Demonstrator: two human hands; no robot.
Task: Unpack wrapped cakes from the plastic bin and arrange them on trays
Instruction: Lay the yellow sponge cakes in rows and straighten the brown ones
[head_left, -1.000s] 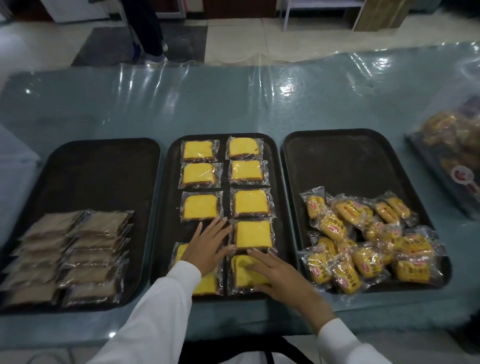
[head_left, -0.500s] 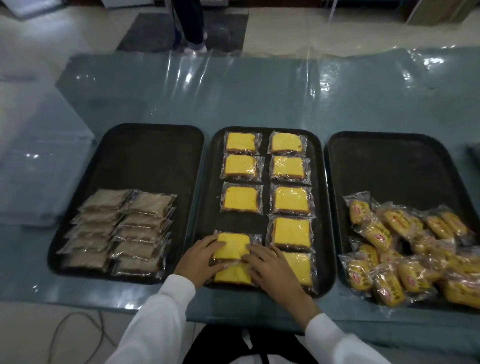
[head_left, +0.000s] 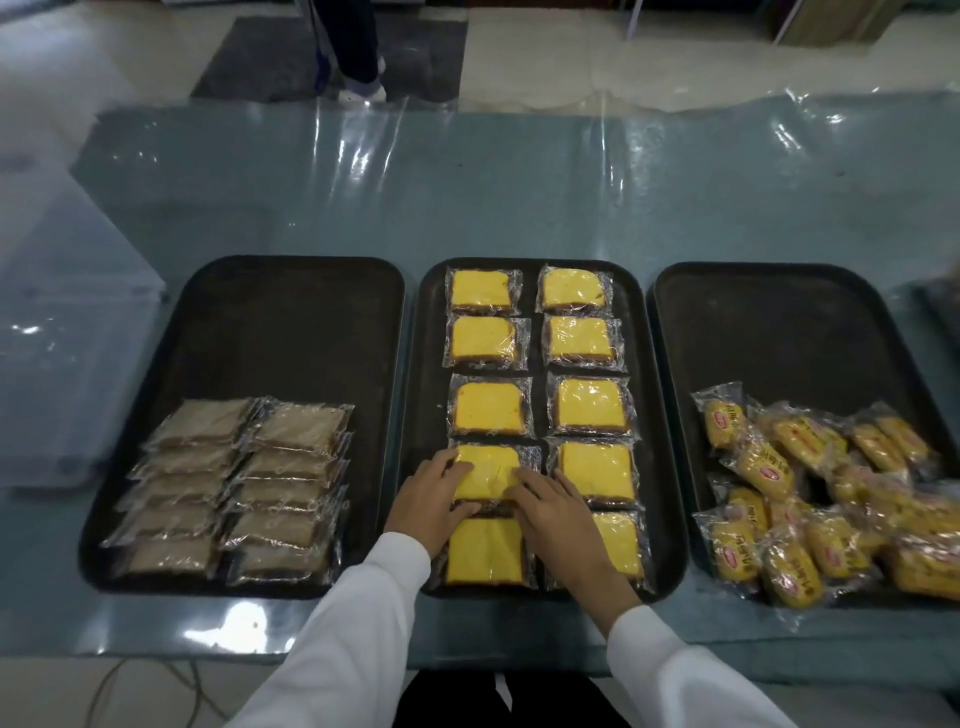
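A long table under a glossy clear plastic sheet carries three dark rectangular trays side by side. The middle tray holds two columns of yellow square cake slices in clear wrappers. Beyond the left fingers lies a tray of brown wrapped slices; beyond the right fingers, a loose heap of yellow oblong cakes in printed wrappers.

The left hand and right hand bracket the fourth wrapped yellow slice in the left column, fingers lightly curved against its two sides; whether they pinch it or merely press is hard to tell.

Risk: the slice overlaps the one nearest the wrists, so a sideways nudge could drag both on the slippery film and skew the column.
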